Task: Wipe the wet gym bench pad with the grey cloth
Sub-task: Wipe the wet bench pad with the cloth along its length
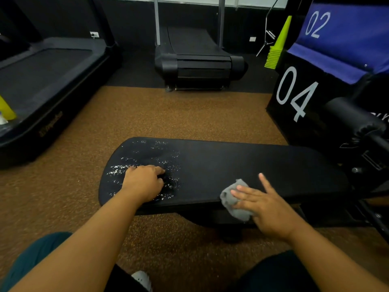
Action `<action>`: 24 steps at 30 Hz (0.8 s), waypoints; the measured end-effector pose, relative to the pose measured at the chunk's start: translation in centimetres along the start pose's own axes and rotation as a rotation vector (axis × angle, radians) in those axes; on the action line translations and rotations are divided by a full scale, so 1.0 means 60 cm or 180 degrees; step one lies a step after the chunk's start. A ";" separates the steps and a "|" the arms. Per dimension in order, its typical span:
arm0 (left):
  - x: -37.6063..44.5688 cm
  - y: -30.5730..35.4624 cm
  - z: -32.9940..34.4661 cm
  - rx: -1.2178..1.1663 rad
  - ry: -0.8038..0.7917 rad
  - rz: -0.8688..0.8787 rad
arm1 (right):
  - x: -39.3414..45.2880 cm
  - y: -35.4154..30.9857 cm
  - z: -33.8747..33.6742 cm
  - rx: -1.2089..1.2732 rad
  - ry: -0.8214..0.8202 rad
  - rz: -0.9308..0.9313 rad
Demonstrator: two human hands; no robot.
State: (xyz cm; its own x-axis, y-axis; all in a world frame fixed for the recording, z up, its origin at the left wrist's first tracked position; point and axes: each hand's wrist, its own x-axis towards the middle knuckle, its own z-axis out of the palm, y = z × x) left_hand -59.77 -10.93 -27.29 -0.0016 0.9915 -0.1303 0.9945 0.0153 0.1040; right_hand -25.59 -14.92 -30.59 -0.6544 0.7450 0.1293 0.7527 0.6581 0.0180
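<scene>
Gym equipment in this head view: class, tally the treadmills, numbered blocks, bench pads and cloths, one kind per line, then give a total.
Treadmills: 2, flat and curved
Numbered blocks: 2, black 04 and blue 02
Bench pad: 1
Grey cloth: 1
Total: 6

My left hand [143, 183] and right hand [266, 209] are bare, with no gloves, rings or watch, and both forearms are uncovered with no sleeve reaching into view. Over my left thigh I wear a dark teal garment [35, 256], and black fabric [280, 272] covers my right leg. Between them shows a white shoe [142, 280] with small dark marks.
</scene>
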 end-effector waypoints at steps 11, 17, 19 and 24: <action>0.000 0.003 -0.009 0.0084 -0.0148 0.0039 | 0.090 -0.086 -0.019 0.1065 -0.0807 0.1607; -0.006 -0.006 0.001 -0.0155 0.0055 0.0195 | 0.148 -0.125 0.023 0.0558 -0.0460 0.2356; -0.011 -0.011 0.006 -0.0315 0.0223 0.0248 | 0.165 -0.124 0.023 0.0501 -0.0454 0.2415; -0.018 -0.025 0.020 -0.0504 0.0600 0.0276 | 0.179 -0.134 0.036 0.0805 -0.0152 0.1351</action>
State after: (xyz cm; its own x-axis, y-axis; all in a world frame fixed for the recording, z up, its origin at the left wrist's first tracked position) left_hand -61.15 -12.17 -28.49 0.0485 0.9963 0.0705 0.9629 -0.0654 0.2617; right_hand -38.86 -11.98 -31.48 -0.3008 0.9533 0.0274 0.9164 0.2969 -0.2684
